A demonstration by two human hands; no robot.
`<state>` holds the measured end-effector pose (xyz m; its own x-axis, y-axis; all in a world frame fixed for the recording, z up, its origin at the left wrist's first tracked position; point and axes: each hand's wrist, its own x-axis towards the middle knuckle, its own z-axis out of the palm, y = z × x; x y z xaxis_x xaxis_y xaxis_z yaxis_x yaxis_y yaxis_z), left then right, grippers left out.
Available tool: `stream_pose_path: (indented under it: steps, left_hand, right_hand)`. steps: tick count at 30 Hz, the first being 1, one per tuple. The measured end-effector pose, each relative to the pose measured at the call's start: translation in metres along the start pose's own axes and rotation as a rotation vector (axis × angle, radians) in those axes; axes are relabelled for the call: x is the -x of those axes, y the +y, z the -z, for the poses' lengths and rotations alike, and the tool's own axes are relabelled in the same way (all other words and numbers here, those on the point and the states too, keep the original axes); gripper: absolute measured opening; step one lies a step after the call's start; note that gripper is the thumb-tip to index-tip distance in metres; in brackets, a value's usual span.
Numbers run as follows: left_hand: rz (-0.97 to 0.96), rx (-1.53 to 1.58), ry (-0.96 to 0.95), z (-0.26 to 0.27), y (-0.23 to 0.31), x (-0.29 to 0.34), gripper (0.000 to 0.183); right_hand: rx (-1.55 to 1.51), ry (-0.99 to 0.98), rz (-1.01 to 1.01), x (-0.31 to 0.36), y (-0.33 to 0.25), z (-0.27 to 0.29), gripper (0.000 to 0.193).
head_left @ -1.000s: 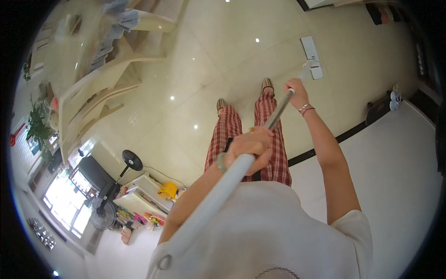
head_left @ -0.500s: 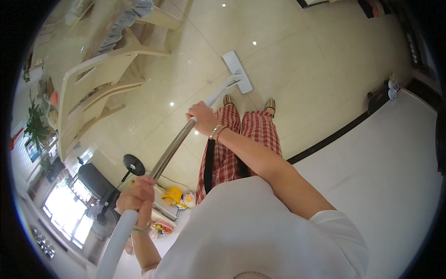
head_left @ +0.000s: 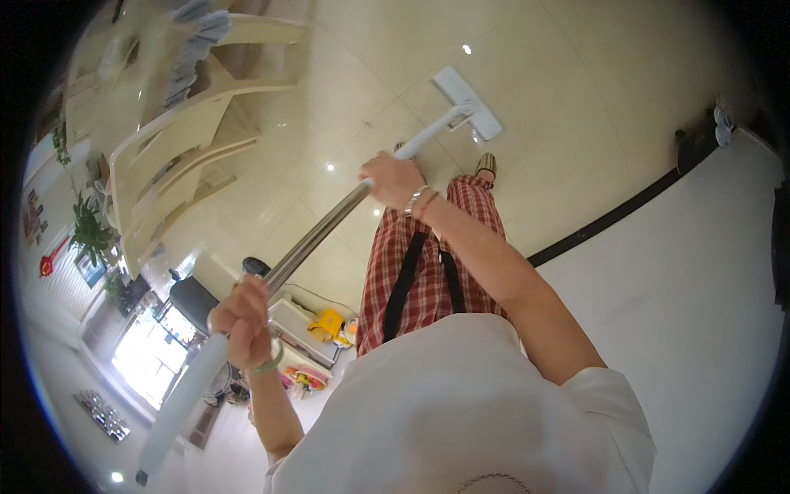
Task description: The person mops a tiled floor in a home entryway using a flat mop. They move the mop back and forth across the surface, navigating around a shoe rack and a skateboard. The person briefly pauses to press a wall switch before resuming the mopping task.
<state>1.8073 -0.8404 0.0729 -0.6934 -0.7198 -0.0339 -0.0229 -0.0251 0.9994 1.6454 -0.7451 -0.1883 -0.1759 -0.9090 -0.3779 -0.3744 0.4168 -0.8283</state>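
A flat mop (head_left: 467, 103) with a pale rectangular head rests on the shiny tiled floor, a little ahead of my feet. Its long handle, part white and part bare metal, slants down across the view to the lower left. My left hand (head_left: 241, 321) is wrapped round the upper part of the handle, by the white grip. Farther down, my right hand (head_left: 392, 179) is closed round the handle where the metal tube meets the white lower section. The underside of the mop head is hidden.
Pale wooden chairs (head_left: 177, 173) and a table stand at the left. A white panel edged by a dark strip (head_left: 609, 221) curves along the right. At lower left are a white shelf unit with a yellow object (head_left: 327, 326), a black chair (head_left: 195, 303) and a bright window (head_left: 151, 358).
The mop head has moved to the right and forward over the floor. Both my hands have shifted right with the handle, and my feet and body have moved.
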Motion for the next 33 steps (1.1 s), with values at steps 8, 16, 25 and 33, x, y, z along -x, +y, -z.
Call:
stream_pose_path:
  steps: [8, 16, 25, 33]
  left_hand:
    - [0.097, 0.015, -0.384, -0.186, -0.105, -0.017, 0.003]
    - [-0.145, 0.299, -0.615, -0.281, -0.174, 0.021, 0.028]
    - [-0.126, 0.17, -0.743, -0.099, -0.112, 0.029, 0.016]
    - [-0.017, -0.203, -0.641, 0.067, 0.007, 0.023, 0.016]
  right_hand:
    - [0.021, 0.506, -0.21, 0.134, 0.208, 0.104, 0.016]
    - [0.151, 0.615, -0.288, 0.223, 0.299, 0.113, 0.012]
    - [-0.011, 0.659, -0.159, 0.155, 0.188, -0.042, 0.01]
    - [-0.193, 0.748, -0.069, 0.033, -0.013, -0.145, 0.009]
